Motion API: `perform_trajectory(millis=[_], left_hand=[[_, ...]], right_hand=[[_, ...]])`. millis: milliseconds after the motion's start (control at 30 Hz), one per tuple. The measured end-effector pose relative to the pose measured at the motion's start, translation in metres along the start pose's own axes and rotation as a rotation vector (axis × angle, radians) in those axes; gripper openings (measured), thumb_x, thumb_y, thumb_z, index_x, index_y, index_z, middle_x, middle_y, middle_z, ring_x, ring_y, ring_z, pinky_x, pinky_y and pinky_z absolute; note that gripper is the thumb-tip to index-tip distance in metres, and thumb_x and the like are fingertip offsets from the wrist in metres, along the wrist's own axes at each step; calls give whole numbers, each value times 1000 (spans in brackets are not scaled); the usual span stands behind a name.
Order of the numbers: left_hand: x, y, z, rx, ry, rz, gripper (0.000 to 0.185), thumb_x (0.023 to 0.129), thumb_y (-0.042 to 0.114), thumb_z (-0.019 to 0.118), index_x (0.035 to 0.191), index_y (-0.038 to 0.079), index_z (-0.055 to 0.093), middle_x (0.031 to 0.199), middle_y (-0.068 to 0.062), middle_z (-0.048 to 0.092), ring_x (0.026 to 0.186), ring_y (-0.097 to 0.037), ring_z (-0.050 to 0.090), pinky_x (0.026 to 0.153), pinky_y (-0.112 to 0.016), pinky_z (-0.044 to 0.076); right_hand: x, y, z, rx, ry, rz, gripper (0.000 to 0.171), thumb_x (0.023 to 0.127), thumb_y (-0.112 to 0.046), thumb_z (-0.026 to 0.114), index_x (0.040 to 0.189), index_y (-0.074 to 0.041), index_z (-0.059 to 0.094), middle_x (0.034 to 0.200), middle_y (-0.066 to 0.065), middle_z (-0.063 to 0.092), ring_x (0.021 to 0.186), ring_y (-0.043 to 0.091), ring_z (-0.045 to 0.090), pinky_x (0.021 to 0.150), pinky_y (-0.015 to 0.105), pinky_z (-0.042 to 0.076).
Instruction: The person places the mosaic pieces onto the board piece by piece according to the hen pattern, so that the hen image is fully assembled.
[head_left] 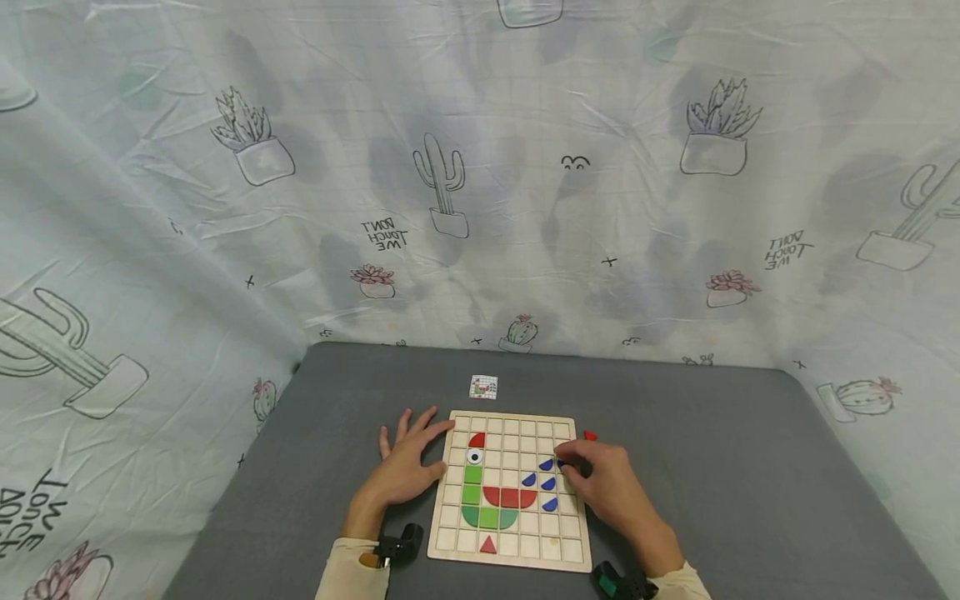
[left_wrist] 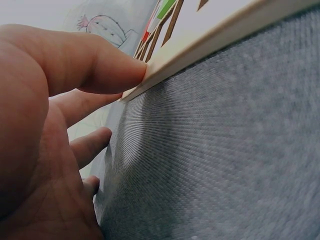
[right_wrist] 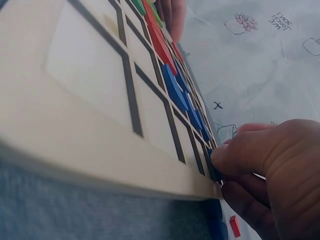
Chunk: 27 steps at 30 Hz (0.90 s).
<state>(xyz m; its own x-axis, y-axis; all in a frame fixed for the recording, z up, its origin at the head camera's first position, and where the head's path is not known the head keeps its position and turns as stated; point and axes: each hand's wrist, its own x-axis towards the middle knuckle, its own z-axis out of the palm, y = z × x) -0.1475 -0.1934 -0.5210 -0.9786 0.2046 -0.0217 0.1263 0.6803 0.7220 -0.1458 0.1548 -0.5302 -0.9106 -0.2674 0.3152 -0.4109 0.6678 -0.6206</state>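
Your left hand (head_left: 408, 467) lies flat on the grey table (head_left: 750, 500) with its fingers straight and spread. The thumb presses against the left edge of the wooden grid board (head_left: 510, 550); the left wrist view shows that contact plainly.

Your right hand (head_left: 607, 483) sits at the board's right side, fingers curled and pinching a small dark blue piece (right_wrist: 214, 170) down at a square by the right rim. Most of that piece is hidden under your fingertips, so its shape cannot be told.

On the board, just left of that hand, four blue quarter-round pieces (head_left: 550, 484) lie in the squares. Further left sits a red half-round (head_left: 510, 497), with green pieces (head_left: 472, 493) stacked in a column and curving beneath it. A red quarter piece (head_left: 477, 440) and an eye tile (head_left: 474, 456) top the column. A red triangle (head_left: 488, 546) lies in the bottom row.

Off the board, a loose red piece (head_left: 590, 435) rests on the table just beyond your right hand. A small pattern card (head_left: 483, 387) lies behind the board. A cactus-print sheet (head_left: 450, 183) hangs all round.
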Motion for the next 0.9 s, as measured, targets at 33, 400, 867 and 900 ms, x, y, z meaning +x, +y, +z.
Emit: perform_trajectory(millis=[33, 400, 867, 900], left_hand=[[0, 0, 0, 4, 0, 1, 66, 91, 6, 76, 155, 18, 64, 178, -21, 33, 168, -54, 3, 122, -80, -17], [1, 1, 0, 13, -9, -1, 64, 93, 6, 75, 155, 18, 63, 178, -19, 33, 168, -54, 3, 122, -80, -16], [1, 0, -1, 20, -13, 3, 64, 93, 8, 75, 155, 18, 63, 178, -20, 33, 168, -55, 4, 121, -80, -16], [1, 0, -1, 16, -16, 3, 65, 93, 8, 75, 156, 18, 63, 178, -20, 32, 168, -55, 3, 121, -81, -16]], right_hand=[[0, 0, 0, 9, -2, 5, 31, 85, 5, 88, 107, -16, 84, 99, -10, 82, 88, 4, 74, 81, 32, 65], [-6, 1, -2, 4, 53, -12, 33, 83, 4, 90, 111, -12, 84, 100, -6, 82, 87, 7, 74, 79, 33, 64], [-43, 8, -32, 108, 139, 47, 33, 83, -3, 93, 112, -14, 85, 103, -9, 84, 93, 6, 79, 82, 27, 64], [-46, 9, -34, 117, 141, 54, 33, 82, -2, 93, 112, -14, 85, 103, -9, 84, 93, 5, 79, 82, 24, 63]])
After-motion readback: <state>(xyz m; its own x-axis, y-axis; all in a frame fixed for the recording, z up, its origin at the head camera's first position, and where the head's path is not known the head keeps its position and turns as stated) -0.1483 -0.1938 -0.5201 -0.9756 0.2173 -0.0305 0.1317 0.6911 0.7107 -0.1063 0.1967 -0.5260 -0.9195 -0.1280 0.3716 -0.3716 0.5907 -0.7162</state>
